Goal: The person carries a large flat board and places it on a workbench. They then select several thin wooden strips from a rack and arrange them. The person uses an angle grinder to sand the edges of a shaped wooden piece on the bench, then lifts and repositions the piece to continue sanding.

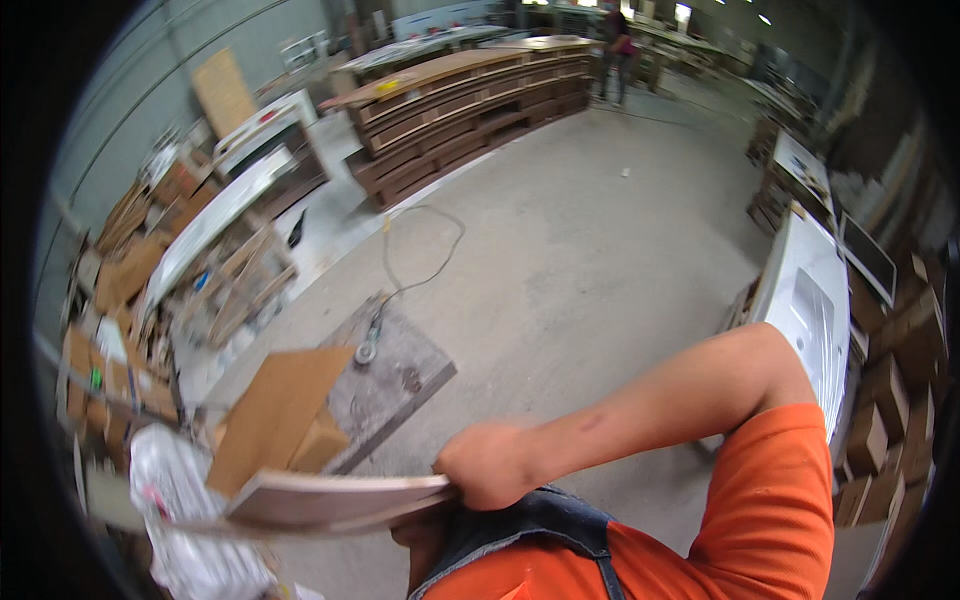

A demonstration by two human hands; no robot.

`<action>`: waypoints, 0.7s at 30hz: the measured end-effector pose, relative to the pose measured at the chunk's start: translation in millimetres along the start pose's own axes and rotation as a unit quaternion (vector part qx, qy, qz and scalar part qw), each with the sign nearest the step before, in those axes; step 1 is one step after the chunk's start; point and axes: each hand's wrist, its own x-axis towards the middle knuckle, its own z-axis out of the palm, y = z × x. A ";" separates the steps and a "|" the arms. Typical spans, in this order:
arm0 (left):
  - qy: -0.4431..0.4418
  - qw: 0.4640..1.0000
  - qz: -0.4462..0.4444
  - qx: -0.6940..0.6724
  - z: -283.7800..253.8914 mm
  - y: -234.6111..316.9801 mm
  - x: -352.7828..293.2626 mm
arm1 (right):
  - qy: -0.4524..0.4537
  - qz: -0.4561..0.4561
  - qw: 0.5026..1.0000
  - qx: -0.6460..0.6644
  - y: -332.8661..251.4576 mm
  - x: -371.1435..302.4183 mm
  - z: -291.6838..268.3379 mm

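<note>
In the head view, my right hand (487, 465) is closed on the right end of a pale, flat board (345, 498), left of my dark blue apron (560, 515) and near a brown cardboard sheet (278, 405). My left hand's grip I cannot tell.

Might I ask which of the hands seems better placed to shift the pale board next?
Probably the right hand: it appears closed on the right end of the pale board. The left hand is not visible, so its placement cannot be judged.
</note>
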 end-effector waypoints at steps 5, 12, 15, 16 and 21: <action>0.014 0.997 -0.069 0.028 106.3 -25.6 108.2 | 0.080 -0.034 0.996 0.033 88.4 41.9 -71.7; -0.035 0.984 -0.156 0.080 303.4 -100.3 287.7 | 0.226 -0.067 0.972 0.003 246.7 62.5 -175.9; -0.058 0.974 -0.181 0.121 399.6 -125.1 337.8 | 0.301 -0.079 0.950 -0.039 304.5 58.0 -242.4; -0.071 0.971 -0.187 0.130 431.2 -137.8 354.4 | 0.325 -0.084 0.940 -0.061 324.5 56.0 -264.6; -0.093 0.958 -0.211 0.168 559.6 -201.5 430.3 | 0.427 -0.058 0.902 -0.038 440.1 44.5 -342.9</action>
